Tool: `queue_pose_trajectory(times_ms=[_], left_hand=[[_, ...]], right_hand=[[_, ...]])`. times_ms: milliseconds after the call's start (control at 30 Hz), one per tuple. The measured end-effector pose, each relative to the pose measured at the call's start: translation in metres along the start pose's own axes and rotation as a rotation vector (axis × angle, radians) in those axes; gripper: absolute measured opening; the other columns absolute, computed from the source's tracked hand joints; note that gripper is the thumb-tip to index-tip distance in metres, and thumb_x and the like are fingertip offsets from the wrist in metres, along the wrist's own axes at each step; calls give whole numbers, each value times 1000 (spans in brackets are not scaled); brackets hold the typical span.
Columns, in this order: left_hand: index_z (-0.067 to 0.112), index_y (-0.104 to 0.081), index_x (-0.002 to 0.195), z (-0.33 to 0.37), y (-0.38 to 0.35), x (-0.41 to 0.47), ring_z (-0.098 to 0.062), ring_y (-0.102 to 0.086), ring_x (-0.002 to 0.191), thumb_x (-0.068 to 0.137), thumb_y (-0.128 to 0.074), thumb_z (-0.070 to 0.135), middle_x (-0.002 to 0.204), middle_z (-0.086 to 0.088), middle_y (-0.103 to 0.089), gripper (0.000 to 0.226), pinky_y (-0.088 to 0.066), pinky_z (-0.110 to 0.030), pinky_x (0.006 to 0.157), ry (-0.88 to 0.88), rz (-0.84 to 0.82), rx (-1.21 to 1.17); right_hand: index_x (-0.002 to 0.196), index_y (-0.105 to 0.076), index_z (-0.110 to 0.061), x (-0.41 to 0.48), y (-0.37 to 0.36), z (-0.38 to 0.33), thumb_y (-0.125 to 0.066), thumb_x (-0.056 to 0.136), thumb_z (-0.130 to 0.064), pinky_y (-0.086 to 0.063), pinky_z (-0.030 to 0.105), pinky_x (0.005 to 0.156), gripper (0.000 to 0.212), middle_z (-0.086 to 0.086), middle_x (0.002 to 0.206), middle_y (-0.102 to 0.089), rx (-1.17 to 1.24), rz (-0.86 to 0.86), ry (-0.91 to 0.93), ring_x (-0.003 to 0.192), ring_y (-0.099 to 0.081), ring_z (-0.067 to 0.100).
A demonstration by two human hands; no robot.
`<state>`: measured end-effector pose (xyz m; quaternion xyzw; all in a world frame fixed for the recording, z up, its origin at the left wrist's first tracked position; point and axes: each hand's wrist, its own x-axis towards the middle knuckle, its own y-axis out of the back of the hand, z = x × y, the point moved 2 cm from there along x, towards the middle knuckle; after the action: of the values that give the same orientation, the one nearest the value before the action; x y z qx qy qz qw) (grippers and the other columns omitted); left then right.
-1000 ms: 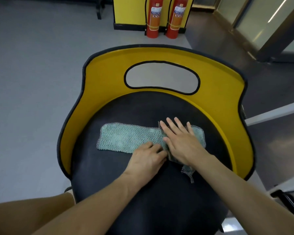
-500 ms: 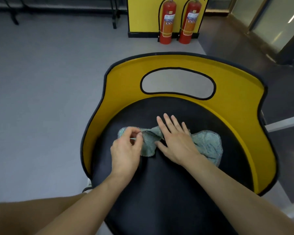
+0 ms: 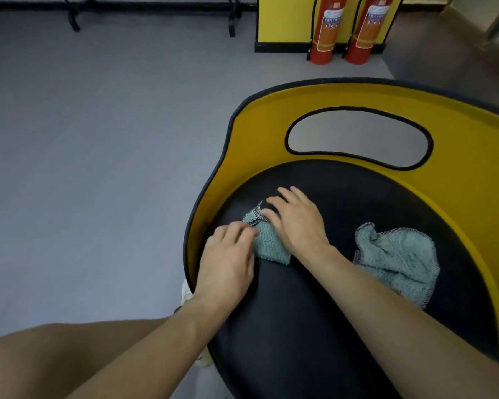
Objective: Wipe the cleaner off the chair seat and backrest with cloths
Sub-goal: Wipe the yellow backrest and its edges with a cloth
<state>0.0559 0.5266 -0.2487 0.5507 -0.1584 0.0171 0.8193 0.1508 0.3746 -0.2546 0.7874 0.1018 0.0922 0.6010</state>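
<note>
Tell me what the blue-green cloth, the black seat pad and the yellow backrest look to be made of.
Blue-green cloth: looks like looped terry or microfibre, matte, nubbly pile with dark stitched edging.
Black seat pad: probably padded leatherette or vinyl; smooth, with a dull sheen and soft dip, though fabric can't be excluded.
Yellow backrest: seemingly smooth covered or moulded panel, satin finish, trimmed in black piping.

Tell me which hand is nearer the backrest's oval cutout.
Right. The right hand lies flat on the cloth mid-seat, just below the oval cutout. The left hand sits lower and further left, near the seat's left rim, fingertips on the cloth.
</note>
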Motion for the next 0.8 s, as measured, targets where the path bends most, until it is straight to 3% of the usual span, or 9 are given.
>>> queue_pose_trajectory(times_ms=[100, 167, 267, 367, 467, 533, 667, 733, 800], left_hand=[[13, -62, 135, -3, -16, 9, -32, -53, 131, 91, -50, 16, 140, -9, -60, 45, -42, -44, 112, -245, -154, 64], [16, -34, 157, -11, -26, 9, -31, -21, 153, 101, -35, 30, 164, -12, -26, 57, -20, -45, 125, -257, -323, 147], [25, 13, 159, -26, -31, 7, -20, 20, 153, 98, 3, 53, 165, -3, 21, 68, 7, -41, 125, -174, -504, 224], [33, 21, 156, -34, -27, 9, -17, 25, 151, 91, 8, 64, 163, 0, 27, 74, 11, -42, 124, -152, -549, 262], [32, 9, 159, -37, -18, 11, -22, 10, 155, 90, 4, 65, 168, -4, 12, 76, 2, -43, 125, -183, -523, 302], [23, -23, 158, -32, -11, 10, -29, -19, 153, 98, -13, 54, 167, -11, -18, 69, -20, -47, 124, -297, -433, 376], [17, -64, 135, -32, -16, 5, -25, -65, 121, 100, -36, 42, 137, -9, -63, 51, -52, -38, 100, -382, -361, 355], [18, -70, 127, -37, -18, 8, -22, -69, 112, 94, -62, 41, 130, -5, -68, 41, -56, -33, 91, -399, -314, 374], [19, -72, 124, -34, -14, 13, -23, -72, 106, 80, -83, 35, 126, -3, -71, 48, -60, -33, 81, -368, -350, 413]], right_hand=[[152, -43, -18, -23, 0, 0, -28, 107, -46, -26, 45, 122, 55, 6, 164, -28, -29, 69, 103, 153, -18, 25], [159, -26, -16, -48, -7, 2, -16, 106, -46, -18, 49, 124, 62, 6, 168, -14, -114, 17, 201, 155, -9, 25], [161, 0, -20, -75, -23, 9, -13, 106, -48, -3, 49, 126, 64, -2, 168, 7, -165, -171, 244, 154, 13, 15], [160, 9, -23, -82, -31, 12, -15, 106, -52, 3, 48, 125, 65, -6, 167, 14, -187, -230, 247, 152, 21, 10], [161, 2, -23, -80, -31, 15, -16, 106, -50, 2, 46, 125, 63, -5, 168, 6, -168, -202, 248, 154, 13, 13], [161, -17, -22, -84, -32, 20, -19, 105, -47, -13, 46, 124, 62, -1, 167, -16, -210, -124, 259, 155, -8, 19], [151, -44, -20, -98, -33, 25, -27, 101, -45, -41, 46, 113, 58, 2, 154, -47, -243, -63, 226, 142, -44, 24], [149, -48, -20, -97, -31, 21, -27, 101, -42, -42, 46, 111, 56, 1, 151, -51, -234, -59, 200, 139, -49, 26], [155, -37, -18, -93, -22, 13, -26, 106, -34, -31, 47, 118, 53, 2, 159, -39, -250, -137, 189, 147, -36, 29]])
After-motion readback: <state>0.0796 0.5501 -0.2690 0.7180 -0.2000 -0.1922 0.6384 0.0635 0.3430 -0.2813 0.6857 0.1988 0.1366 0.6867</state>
